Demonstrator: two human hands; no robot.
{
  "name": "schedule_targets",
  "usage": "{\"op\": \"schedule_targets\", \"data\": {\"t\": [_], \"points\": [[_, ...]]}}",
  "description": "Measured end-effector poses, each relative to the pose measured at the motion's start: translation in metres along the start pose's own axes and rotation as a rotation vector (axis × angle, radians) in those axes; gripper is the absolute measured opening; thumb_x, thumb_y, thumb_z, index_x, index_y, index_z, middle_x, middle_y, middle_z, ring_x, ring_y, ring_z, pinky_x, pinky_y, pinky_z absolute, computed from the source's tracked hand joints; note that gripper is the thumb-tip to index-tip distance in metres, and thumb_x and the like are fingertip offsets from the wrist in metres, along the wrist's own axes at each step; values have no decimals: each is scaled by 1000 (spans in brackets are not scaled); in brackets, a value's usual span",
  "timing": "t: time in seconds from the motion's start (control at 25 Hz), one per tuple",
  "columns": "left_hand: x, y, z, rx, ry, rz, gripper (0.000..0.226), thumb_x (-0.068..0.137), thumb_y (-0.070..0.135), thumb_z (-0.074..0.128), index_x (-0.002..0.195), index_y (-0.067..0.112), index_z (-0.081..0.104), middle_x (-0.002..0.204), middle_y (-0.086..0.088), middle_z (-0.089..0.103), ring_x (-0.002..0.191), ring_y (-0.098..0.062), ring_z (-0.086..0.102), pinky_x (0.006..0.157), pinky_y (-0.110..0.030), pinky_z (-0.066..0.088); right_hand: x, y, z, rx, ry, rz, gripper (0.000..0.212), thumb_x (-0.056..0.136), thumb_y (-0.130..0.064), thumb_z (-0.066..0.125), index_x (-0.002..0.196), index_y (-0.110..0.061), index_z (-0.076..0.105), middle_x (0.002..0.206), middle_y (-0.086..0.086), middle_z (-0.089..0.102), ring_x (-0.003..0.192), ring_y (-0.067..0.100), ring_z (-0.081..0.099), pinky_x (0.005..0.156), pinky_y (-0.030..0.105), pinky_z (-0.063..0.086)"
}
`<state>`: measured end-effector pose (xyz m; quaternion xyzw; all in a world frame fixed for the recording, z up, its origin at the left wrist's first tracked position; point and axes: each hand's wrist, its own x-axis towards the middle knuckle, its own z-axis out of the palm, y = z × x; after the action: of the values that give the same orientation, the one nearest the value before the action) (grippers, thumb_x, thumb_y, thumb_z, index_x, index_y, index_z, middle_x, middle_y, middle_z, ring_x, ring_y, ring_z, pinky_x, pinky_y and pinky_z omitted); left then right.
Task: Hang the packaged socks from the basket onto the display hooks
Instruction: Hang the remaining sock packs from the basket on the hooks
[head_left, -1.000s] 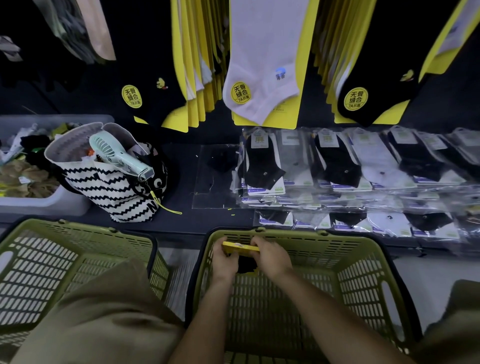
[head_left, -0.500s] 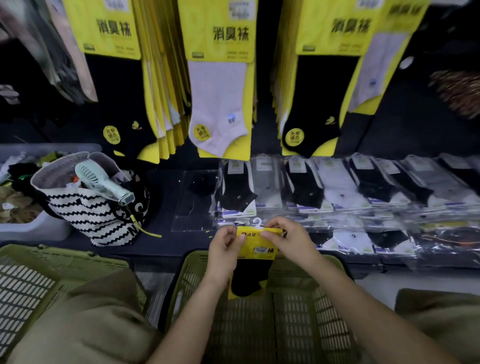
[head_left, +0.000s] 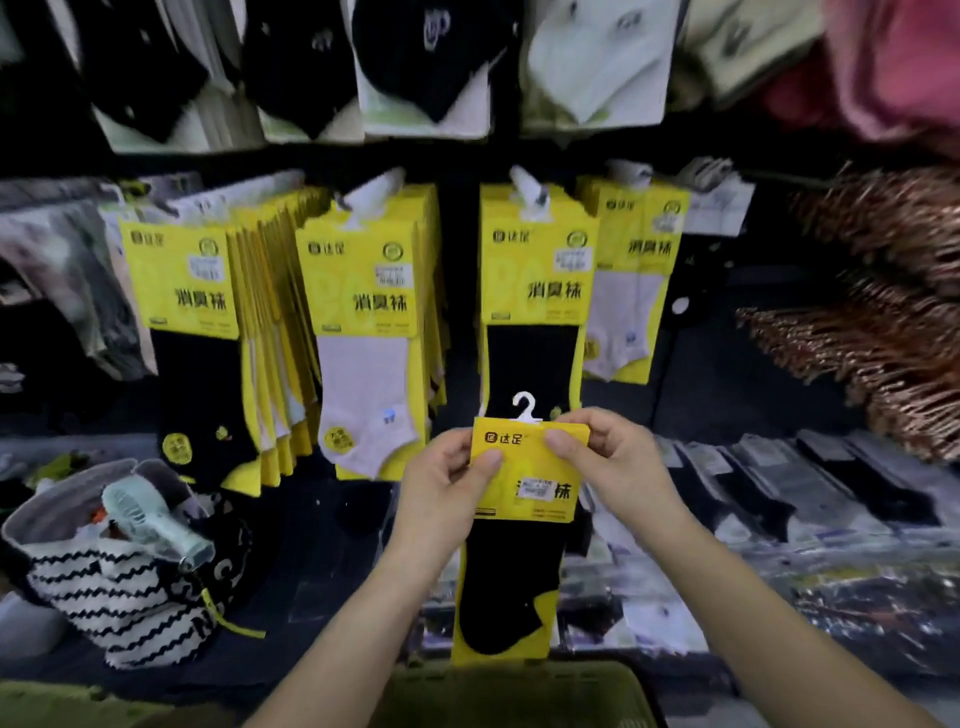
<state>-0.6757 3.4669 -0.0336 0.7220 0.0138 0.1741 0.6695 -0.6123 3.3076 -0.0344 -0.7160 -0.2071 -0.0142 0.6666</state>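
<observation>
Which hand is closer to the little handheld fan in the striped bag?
Left. The left hand pinches the sock pack's left edge, on the fan's side; the right hand holds the pack's other edge, farther right.

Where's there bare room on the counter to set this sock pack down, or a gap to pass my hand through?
Mostly bare: the dark counter strip between the striped bag and the sock pack you hold. A hand could pass the dark gap between the white-sock stack and the black-sock stack. Crowded: clear-bagged socks cover the counter's right.
</observation>
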Motion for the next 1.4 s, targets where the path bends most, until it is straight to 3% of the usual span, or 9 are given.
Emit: {"op": "schedule_targets", "data": {"t": [0.28,0.4,0.56,0.76,0.88,1.0,1.2,1.32,1.4], "points": [[62,70,12,95,70,250,21,87,8,62,95,28,58,91,7,65,82,-7,62,75,-25,53,62,-71,-19,112,159,-104,5,82,-18,67,86,-16,65,72,-10,73,69,5,69,57,19,55],[77,85,14,168,94,299,26,88,11,61,102,31,54,86,6,60,78,-13,59,74,-29,53,82,-92,-24,125,235,-108,3,85,-17,66,86,-16,64,77,-6,72,62,2,67,47,15,50],[90,97,14,168,116,327,28,89,10,59,107,31,54,87,5,60,77,-14,60,69,-25,53,96,-106,-24,97,252,-135,4,85,-20,67,82,-21,64,84,-2,71,78,11,69,69,26,57],[87,90,10,140,144,328,32,88,6,58,102,34,53,84,8,59,69,-2,57,62,-17,49,103,-106,-20,44,227,-158,6,84,-19,68,81,-22,64,79,-8,70,68,-1,67,63,15,55],[90,87,10,128,156,287,28,89,7,58,104,30,53,86,7,59,73,-8,59,64,-29,54,107,-108,-16,-22,225,-176,7,84,-19,68,81,-23,63,78,-9,69,70,-1,67,63,14,54],[93,82,9,136,158,255,27,88,7,58,102,29,53,88,4,60,78,-17,60,69,-38,57,107,-105,-14,-100,241,-171,9,83,-24,69,80,-26,61,80,0,71,80,15,69,73,29,57],[94,73,4,257,204,274,28,85,13,64,104,30,52,101,11,57,92,-9,57,77,-14,48,101,-87,-21,-326,341,-131,40,76,-44,71,104,-25,51,85,-12,56,77,4,55,64,22,44],[100,77,15,275,93,258,54,89,16,58,138,20,36,132,11,48,120,-3,46,101,-22,39,102,-78,-14,-471,212,-182,51,90,-37,57,133,-16,41,118,0,51,113,14,46,91,30,40],[100,79,26,216,-4,284,55,91,8,53,141,18,33,132,5,52,118,-4,50,101,-21,41,101,-71,-4,-517,149,-235,54,95,-28,49,142,-9,30,137,8,42,130,20,33,108,38,30]]}}
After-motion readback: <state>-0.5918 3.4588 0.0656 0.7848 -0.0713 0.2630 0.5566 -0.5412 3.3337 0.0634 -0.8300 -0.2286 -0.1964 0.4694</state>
